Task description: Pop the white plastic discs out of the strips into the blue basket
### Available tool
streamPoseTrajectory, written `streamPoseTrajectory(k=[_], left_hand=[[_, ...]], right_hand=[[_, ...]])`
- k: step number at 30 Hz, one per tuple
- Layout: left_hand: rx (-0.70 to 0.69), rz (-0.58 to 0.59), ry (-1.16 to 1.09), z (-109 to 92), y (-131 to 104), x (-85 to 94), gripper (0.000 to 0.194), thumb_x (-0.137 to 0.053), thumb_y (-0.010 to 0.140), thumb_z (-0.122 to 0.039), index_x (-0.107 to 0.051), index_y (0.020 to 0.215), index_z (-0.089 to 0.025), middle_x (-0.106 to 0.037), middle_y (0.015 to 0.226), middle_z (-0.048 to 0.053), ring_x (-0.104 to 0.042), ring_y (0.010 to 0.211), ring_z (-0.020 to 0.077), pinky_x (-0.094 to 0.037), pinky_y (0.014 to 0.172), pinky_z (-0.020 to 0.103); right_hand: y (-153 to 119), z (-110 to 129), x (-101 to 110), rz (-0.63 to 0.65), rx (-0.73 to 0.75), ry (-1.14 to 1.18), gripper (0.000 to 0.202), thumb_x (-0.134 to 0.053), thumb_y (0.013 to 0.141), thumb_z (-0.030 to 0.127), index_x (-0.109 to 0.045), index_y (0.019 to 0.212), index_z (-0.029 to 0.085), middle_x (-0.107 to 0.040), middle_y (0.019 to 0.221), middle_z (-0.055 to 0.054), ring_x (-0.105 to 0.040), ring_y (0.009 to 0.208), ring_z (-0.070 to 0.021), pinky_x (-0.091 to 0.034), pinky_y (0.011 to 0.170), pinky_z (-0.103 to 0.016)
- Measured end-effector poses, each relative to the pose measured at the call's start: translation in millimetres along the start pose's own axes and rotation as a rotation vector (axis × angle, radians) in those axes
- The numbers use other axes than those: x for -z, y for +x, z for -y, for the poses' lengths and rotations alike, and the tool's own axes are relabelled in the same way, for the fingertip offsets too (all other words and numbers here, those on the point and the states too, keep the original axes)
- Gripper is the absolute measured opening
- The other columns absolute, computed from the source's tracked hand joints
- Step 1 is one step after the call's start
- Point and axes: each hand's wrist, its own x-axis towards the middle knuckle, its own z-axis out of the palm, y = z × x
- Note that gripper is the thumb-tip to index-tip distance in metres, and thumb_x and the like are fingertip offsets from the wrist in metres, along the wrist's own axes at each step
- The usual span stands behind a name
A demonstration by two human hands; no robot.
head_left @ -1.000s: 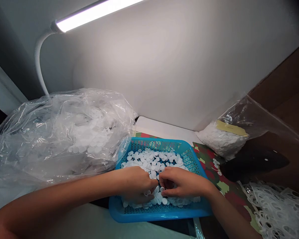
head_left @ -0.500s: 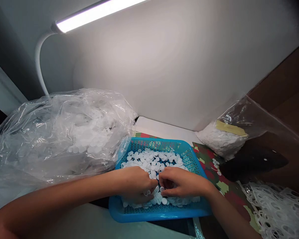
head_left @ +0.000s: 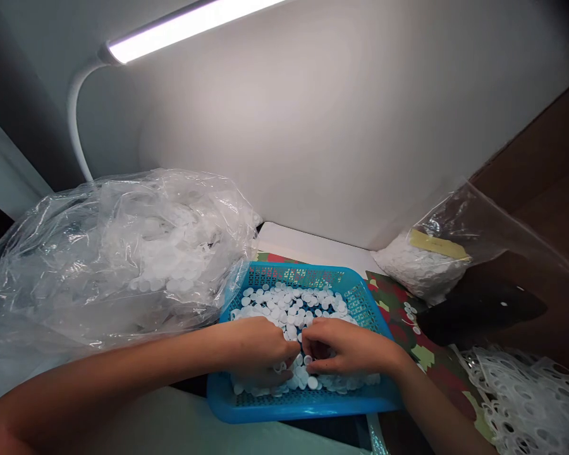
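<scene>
A blue perforated plastic basket (head_left: pixel 303 414) holds a loose layer of small round white discs (head_left: pixel 284 303). Over the basket's left half, my left hand (head_left: pixel 263 347) is closed and turned down, thumb and fingers drawn together. Small white pieces (head_left: pixel 279 366) show between its fingers, but what it grips is partly hidden. My right hand (head_left: pixel 341 346) comes in from the right with curled fingers. A small white disc (head_left: pixel 307 360) shows between its fingertips and thumb. The two hands nearly meet over the discs.
A large clear plastic bag (head_left: pixel 123 253) of white pieces lies left. At back right stands a smaller bag (head_left: pixel 422 265) with a yellow label (head_left: pixel 439 244). Perforated white scrap sheets (head_left: pixel 535 398) lie at lower right. A lamp (head_left: pixel 194 28) shines above; a few discs (head_left: pixel 411 309) lie on the patterned cover.
</scene>
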Motion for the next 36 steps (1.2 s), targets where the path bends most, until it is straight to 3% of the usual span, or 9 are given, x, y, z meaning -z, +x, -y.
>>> streamPoseTrajectory(k=[20, 36], left_hand=[[-0.008, 0.006, 0.022, -1.1, -0.1, 0.6, 0.023, -0.044, 0.082, -0.036, -0.056, 0.091, -0.018, -0.063, 0.058, 0.003, -0.055, 0.046, 0.0178, -0.022, 0.037, 0.027], [0.021, 0.087, -0.058, -2.2, -0.6, 7.2, 0.020, -0.049, 0.078, -0.033, -0.057, 0.091, -0.019, -0.063, 0.063, 0.004, -0.056, 0.050, 0.0185, -0.032, 0.042, 0.026]], right_hand=[[-0.1, -3.2, -1.3, -0.001, 0.003, 0.017, 0.015, -0.060, 0.077, 0.033, -0.055, 0.081, 0.019, -0.055, 0.072, 0.001, -0.048, 0.070, -0.0124, -0.032, 0.057, -0.021], [-1.3, -0.2, 0.9, 0.000, 0.004, 0.010, 0.015, -0.060, 0.077, 0.032, -0.055, 0.081, 0.019, -0.056, 0.073, 0.001, -0.049, 0.070, -0.0120, -0.033, 0.058, -0.021]])
